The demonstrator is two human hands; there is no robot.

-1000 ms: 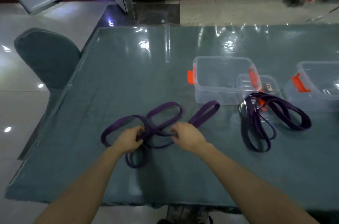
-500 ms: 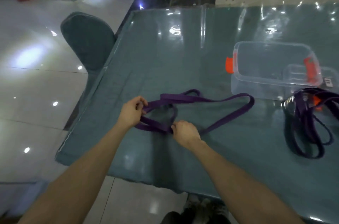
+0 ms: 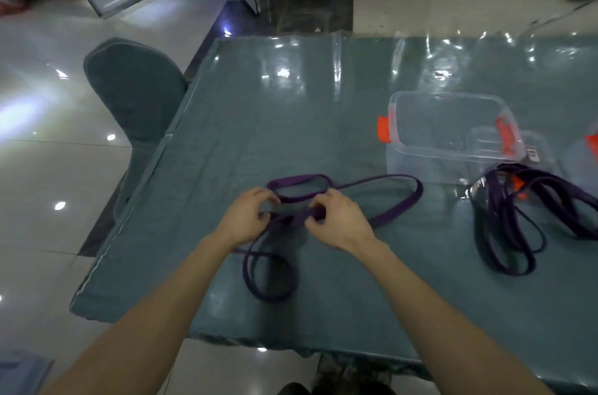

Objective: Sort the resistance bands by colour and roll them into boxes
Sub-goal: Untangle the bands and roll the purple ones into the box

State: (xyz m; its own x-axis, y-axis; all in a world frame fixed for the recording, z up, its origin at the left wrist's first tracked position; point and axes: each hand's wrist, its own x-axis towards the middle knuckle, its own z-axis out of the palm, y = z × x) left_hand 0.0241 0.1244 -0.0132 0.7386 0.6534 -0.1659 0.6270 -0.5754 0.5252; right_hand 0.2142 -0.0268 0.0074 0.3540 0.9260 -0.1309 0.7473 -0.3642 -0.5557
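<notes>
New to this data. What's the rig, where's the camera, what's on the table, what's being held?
No machine: a person works bare-handed. The one camera is worn on the head, wide-angle, looking forward and down, so both forearms enter from below. The left hand and right hand each have a grip on one purple resistance band looped on the table. To its right lie a pile of more purple bands and a clear box with orange latches. A chair stands at the table's left.

Dim, bluish light; glare streaks the table [image 3: 291, 122] and floor [image 3: 48, 168]; edges bend, slight blur.
</notes>
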